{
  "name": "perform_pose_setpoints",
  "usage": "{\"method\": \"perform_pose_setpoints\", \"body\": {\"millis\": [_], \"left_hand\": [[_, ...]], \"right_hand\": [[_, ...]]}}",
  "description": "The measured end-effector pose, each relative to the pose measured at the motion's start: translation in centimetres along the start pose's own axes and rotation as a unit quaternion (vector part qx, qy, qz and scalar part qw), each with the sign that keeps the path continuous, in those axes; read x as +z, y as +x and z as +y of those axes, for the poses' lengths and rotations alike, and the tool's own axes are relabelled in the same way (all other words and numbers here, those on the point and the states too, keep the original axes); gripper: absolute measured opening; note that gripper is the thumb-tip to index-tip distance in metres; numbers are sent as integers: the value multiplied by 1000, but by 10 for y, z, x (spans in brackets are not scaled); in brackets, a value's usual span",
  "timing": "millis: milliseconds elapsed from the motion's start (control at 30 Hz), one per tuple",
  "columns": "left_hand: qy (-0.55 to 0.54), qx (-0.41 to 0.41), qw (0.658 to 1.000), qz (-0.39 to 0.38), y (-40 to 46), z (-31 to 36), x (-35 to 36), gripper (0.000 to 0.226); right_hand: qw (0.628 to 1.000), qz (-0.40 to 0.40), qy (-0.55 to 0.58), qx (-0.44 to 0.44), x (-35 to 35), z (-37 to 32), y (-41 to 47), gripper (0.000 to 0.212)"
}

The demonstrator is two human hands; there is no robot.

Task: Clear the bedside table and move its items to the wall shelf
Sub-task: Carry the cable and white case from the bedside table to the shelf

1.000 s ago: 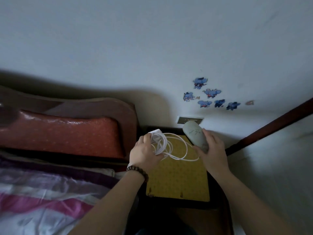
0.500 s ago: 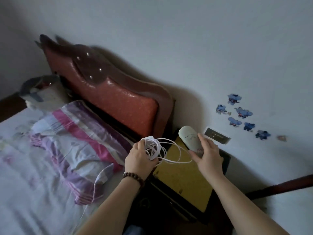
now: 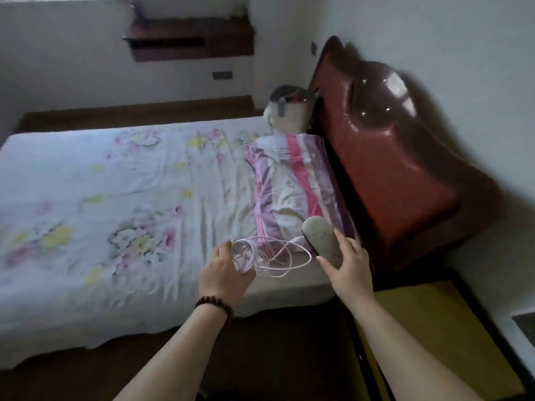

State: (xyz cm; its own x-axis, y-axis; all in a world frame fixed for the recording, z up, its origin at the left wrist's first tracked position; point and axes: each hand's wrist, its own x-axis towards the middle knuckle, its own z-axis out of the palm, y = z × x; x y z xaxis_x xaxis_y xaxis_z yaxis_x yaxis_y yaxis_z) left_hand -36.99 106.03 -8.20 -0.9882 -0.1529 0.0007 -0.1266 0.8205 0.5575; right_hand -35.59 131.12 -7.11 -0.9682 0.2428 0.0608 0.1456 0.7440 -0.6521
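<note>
My left hand [image 3: 224, 274] grips a coiled white cable [image 3: 260, 254], whose loose loops hang out to the right over the bed's corner. My right hand [image 3: 348, 269] holds a grey oval remote [image 3: 320, 237] upright just beside it. The bedside table [image 3: 434, 340], with its yellow top, lies at the lower right behind my right forearm. A dark wooden wall shelf [image 3: 191, 39] hangs on the far wall, across the bed at the upper middle.
A bed with a floral sheet [image 3: 101, 198] fills the left and middle. A striped pillow [image 3: 292, 186] lies against the red padded headboard [image 3: 390, 157]. A pale bag [image 3: 291, 112] stands at the bed's far corner. Dark floor runs along the bed's near side.
My view has swung left from the bedside table across the bed. Both hands have come away from the table with the cable and remote, and the wall shelf has come into view.
</note>
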Motion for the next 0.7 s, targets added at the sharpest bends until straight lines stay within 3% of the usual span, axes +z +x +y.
{"method": "perform_pose_setpoints", "body": {"millis": [367, 500, 700], "left_hand": [[-18, -206, 959, 195, -61, -227, -163, 66], [-21, -278, 926, 254, -100, -324, -222, 78], [1, -359, 866, 349, -164, -464, -311, 66]], "right_hand": [[956, -197, 9, -219, 197, -238, -34, 68], [925, -260, 24, -275, 279, -331, -90, 69], [868, -329, 11, -371, 396, -468, -192, 66]]}}
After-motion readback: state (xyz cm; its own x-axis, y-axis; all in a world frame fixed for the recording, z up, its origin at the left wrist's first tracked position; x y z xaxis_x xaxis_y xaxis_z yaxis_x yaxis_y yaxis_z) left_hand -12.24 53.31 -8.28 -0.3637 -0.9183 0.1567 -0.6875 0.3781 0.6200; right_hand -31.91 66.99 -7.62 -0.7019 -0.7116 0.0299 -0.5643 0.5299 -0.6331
